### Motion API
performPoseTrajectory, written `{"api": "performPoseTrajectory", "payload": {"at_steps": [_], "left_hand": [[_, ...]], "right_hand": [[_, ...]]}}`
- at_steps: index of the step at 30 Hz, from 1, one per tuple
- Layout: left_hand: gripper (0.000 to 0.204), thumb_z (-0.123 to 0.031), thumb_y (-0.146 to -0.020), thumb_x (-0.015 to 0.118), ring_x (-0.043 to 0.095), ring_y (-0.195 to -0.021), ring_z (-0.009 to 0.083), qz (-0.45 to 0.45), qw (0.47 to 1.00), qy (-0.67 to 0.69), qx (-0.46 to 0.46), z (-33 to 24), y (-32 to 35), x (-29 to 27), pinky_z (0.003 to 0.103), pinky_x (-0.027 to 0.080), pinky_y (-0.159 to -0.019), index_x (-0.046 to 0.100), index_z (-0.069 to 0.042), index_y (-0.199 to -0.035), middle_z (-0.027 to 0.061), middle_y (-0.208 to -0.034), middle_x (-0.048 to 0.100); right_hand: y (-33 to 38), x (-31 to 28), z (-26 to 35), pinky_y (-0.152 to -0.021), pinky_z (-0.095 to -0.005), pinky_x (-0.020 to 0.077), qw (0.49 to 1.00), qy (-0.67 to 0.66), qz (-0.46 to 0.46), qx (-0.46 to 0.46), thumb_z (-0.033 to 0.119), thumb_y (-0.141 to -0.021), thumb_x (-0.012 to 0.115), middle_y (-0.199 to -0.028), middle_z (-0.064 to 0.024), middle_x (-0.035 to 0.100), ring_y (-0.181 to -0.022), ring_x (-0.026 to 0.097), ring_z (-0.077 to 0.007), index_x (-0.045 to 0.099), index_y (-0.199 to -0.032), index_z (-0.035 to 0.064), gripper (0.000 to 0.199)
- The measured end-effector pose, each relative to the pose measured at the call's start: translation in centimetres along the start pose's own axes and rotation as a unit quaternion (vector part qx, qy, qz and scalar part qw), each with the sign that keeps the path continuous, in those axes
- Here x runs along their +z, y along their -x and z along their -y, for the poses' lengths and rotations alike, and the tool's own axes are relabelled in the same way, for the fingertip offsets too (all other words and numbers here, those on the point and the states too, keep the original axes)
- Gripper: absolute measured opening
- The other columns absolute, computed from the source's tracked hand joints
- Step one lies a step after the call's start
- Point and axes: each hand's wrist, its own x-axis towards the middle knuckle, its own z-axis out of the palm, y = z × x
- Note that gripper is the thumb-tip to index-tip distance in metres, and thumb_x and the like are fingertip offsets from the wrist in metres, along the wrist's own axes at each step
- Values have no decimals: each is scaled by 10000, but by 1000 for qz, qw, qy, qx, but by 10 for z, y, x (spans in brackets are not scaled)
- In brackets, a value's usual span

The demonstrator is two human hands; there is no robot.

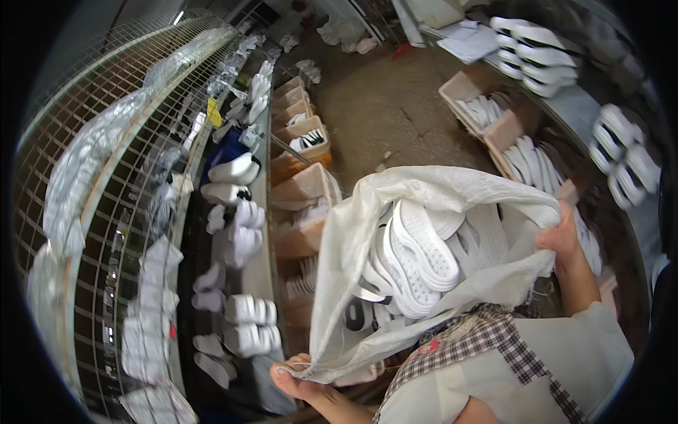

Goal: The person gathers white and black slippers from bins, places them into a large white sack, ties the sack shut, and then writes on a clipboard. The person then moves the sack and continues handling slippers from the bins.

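A white woven sack spreads wide in front of me, its mouth pulled apart between both hands. Inside lie several white shoe soles with dotted treads, heaped loosely, along with a few black-and-white pieces. My left hand is closed on the sack's rim at its near left corner. At the far right of the mouth, my right hand grips the rim with the thumb over the edge. The bottom of the sack and the lower soles are hidden.
To the left, a wire rack stands over a long bench with white shoe parts. Crates line its side. On the right are more crates of soles and a table with stacked white shoe parts. Brown floor lies between.
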Motion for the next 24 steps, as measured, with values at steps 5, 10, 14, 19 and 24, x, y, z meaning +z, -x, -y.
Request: {"api": "performPoseTrajectory", "payload": {"at_steps": [5,10,14,19,24], "left_hand": [[333,-297,-876,530,319,-356,125,-40,996,64,-38,111,-125,84,273,316,-357,336,-106,-684,8,-459,324],[355,-305,-831,591,462,-392,188,53,999,6,-11,292,-250,181,298,394,-387,371,-79,-667,91,-487,478],[349,-283,-843,575,430,-388,181,169,979,58,-102,406,-363,291,309,366,-396,363,-86,-649,71,-485,449],[308,-251,-872,549,414,-374,161,136,987,72,-45,508,-490,425,298,389,-384,369,-100,-673,55,-480,442],[296,-269,-867,562,392,-374,154,46,989,96,-108,631,-570,539,289,371,-383,370,-117,-702,15,-467,369]], "right_hand": [[-224,42,-18,-584,-200,413,999,-34,30,-27,157,-606,739,-807,0,608,-658,526,-60,597,-1053,-68,519],[-411,91,-81,-614,-197,423,995,-66,-11,-74,172,-603,765,-844,-22,630,-698,558,-67,584,-1094,-77,579],[-556,102,-95,-574,-207,417,996,-68,-38,-42,143,-602,749,-777,-8,615,-642,546,-65,594,-1047,-77,520],[-731,107,-106,-562,-218,422,988,-91,-104,-62,100,-600,735,-752,-10,610,-623,544,-66,603,-1006,-65,458],[-948,118,-142,-624,-238,465,998,-34,-15,-54,63,-620,735,-815,-33,641,-720,585,-92,617,-1010,-42,422]]}}
